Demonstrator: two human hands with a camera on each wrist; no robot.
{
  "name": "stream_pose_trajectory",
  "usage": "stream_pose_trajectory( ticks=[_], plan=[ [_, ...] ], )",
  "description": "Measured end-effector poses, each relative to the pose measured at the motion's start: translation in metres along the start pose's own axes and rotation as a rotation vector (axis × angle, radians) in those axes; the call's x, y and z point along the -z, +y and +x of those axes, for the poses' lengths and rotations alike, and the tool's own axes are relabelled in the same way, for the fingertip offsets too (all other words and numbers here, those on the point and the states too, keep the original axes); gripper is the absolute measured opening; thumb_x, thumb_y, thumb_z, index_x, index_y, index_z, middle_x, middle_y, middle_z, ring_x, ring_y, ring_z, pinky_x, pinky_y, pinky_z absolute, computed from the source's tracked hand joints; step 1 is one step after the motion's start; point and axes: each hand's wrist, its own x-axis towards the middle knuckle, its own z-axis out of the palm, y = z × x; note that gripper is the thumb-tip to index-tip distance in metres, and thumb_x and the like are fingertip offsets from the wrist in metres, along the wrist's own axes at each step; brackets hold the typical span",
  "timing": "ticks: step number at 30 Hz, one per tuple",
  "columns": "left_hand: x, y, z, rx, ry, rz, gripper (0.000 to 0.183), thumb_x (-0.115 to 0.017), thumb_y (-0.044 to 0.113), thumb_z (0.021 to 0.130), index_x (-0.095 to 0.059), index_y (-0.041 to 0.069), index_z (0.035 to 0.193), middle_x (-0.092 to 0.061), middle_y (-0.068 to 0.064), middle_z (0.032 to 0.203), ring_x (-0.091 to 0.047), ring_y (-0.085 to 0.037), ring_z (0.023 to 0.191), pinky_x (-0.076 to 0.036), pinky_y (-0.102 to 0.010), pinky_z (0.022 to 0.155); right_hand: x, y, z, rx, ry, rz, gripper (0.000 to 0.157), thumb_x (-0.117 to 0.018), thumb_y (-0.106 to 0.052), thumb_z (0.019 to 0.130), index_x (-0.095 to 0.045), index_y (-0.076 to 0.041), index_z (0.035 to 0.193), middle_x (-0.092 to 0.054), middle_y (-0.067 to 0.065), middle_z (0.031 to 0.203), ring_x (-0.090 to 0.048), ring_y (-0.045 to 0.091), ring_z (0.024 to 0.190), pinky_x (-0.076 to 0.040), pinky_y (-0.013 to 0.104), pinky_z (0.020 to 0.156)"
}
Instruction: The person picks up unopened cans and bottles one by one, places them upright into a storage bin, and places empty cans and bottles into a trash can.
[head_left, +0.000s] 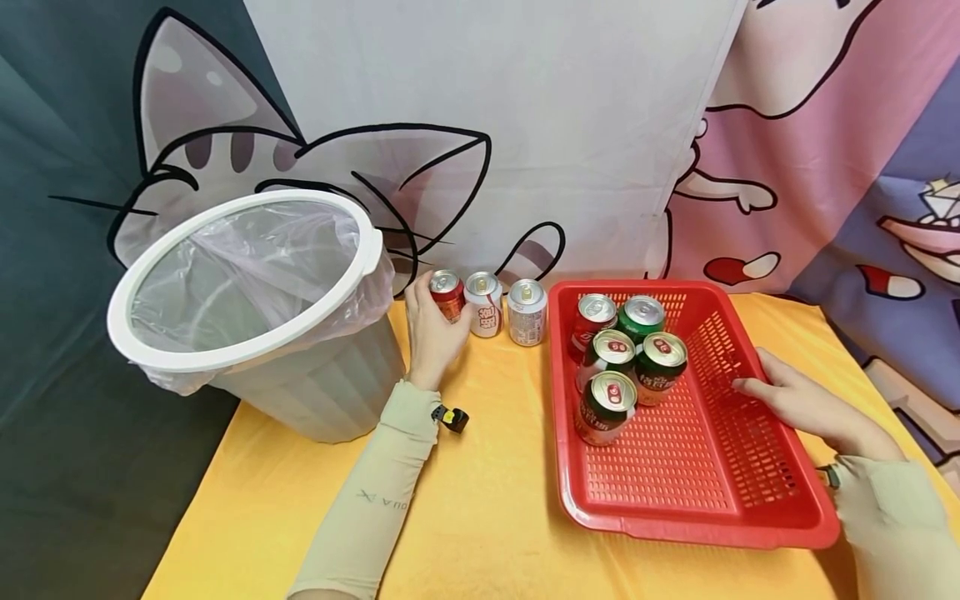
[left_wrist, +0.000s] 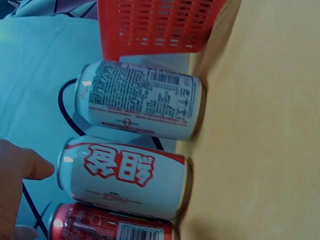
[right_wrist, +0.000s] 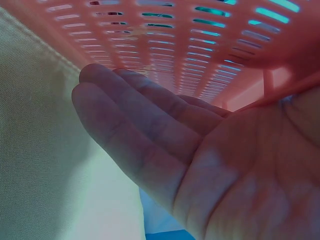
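My left hand (head_left: 437,333) is around the upper part of a red can (head_left: 447,293), thumb and fingers spread to either side. In the left wrist view the thumb (left_wrist: 35,165) points down near the can tops, apart from them. Beside the red can stand two upright white cans (head_left: 483,307) (head_left: 527,315). On the right, my right hand (head_left: 806,404) holds the side of the red plastic basket (head_left: 697,533), its thumb over the rim and straight fingers (right_wrist: 145,120) along the outside of the slotted wall. Several upright cans (head_left: 609,408), red and green, stand in the basket's left part.
A large bin (head_left: 330,375) with a white rim and clear liner stands at the left. Yellow cloth (head_left: 480,517) covers the table. Printed curtain (head_left: 510,100) hangs close behind the row of cans.
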Motion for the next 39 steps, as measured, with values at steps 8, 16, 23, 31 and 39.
stream_pose_trajectory(
  ticks=[8,16,23,31,39],
  plan=[
    [-0.007,-0.008,0.005,0.058,0.01,0.018,0.086,-0.078,0.025,0.084,-0.035,-0.001,0.153,-0.042,-0.022,0.148,-0.048,-0.037,0.135,-0.042,-0.051,0.115,-0.001,0.0,0.0,-0.003,-0.006,0.004,0.058,-0.047,-0.015,0.108,-0.018,0.007,0.154,-0.058,0.029,0.122,-0.075,0.018,0.08,-0.064,0.035,0.069],
    [-0.014,-0.011,0.013,0.121,-0.01,0.029,0.084,-0.075,0.023,0.086,-0.033,-0.002,0.155,-0.043,-0.023,0.148,-0.049,-0.039,0.137,-0.04,-0.05,0.117,-0.002,0.003,-0.003,-0.033,-0.015,0.011,0.062,-0.047,-0.017,0.109,-0.015,0.006,0.156,-0.056,0.03,0.128,-0.074,0.017,0.082,-0.064,0.036,0.069],
    [-0.019,-0.02,0.016,0.148,-0.06,0.021,0.079,-0.074,0.021,0.086,-0.036,0.001,0.152,-0.046,-0.021,0.145,-0.051,-0.037,0.135,-0.041,-0.048,0.117,-0.002,0.003,-0.005,-0.033,-0.009,0.028,0.059,-0.046,-0.017,0.109,-0.016,0.006,0.154,-0.061,0.026,0.119,-0.075,0.021,0.078,-0.064,0.038,0.068],
    [-0.018,-0.026,0.02,0.142,-0.086,0.018,0.075,-0.075,0.02,0.089,-0.036,0.003,0.151,-0.046,-0.02,0.146,-0.05,-0.036,0.137,-0.04,-0.049,0.119,-0.002,0.003,-0.004,-0.027,0.004,0.022,0.057,-0.047,-0.017,0.109,-0.019,0.007,0.153,-0.061,0.024,0.117,-0.075,0.02,0.078,-0.064,0.037,0.067],
    [-0.014,-0.03,0.02,0.145,-0.104,0.017,0.076,-0.075,0.022,0.092,-0.033,0.004,0.153,-0.043,-0.019,0.15,-0.048,-0.035,0.141,-0.038,-0.049,0.121,-0.002,0.002,0.0,0.008,0.019,0.008,0.053,-0.047,-0.016,0.109,-0.023,0.007,0.15,-0.06,0.022,0.115,-0.074,0.02,0.078,-0.063,0.035,0.068]
  ],
)
